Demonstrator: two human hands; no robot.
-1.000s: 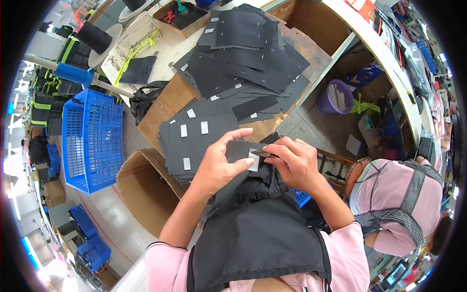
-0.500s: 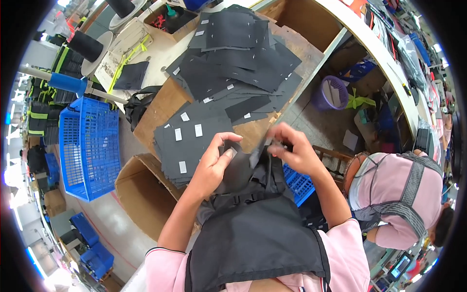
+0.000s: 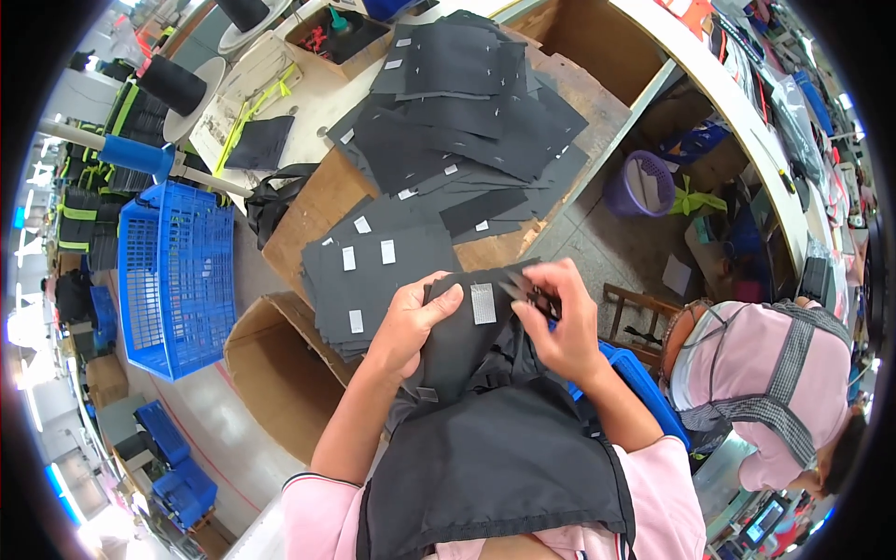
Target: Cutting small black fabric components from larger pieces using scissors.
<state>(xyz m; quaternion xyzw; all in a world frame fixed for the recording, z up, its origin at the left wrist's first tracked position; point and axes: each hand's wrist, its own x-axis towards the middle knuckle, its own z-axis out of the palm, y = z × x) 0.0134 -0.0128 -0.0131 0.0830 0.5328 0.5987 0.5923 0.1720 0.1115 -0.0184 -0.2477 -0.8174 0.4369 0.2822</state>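
My left hand (image 3: 415,322) grips a dark grey fabric panel (image 3: 450,341) by its left side, thumb on top. The panel hangs over my lap, with a pale rectangular patch (image 3: 483,304) near its upper right and a smaller patch near its bottom. At the panel's upper right edge, my right hand (image 3: 567,317) is closed around what look like small dark thread snips (image 3: 525,293); motion blurs them. Just beyond my left hand lies a stack of grey fabric panels (image 3: 411,261) with white patches. A larger heap of dark panels (image 3: 467,121) covers the table behind it.
An open cardboard box (image 3: 271,373) stands left of the table, with a blue plastic crate (image 3: 177,280) farther left. Beyond my right hand are a purple basket (image 3: 644,182) and a wooden stool (image 3: 630,322). A co-worker in pink (image 3: 775,373) bends at the right.
The panel has been lifted and turned, so its pale patch now faces up between my hands. My right hand has moved slightly down along its edge.
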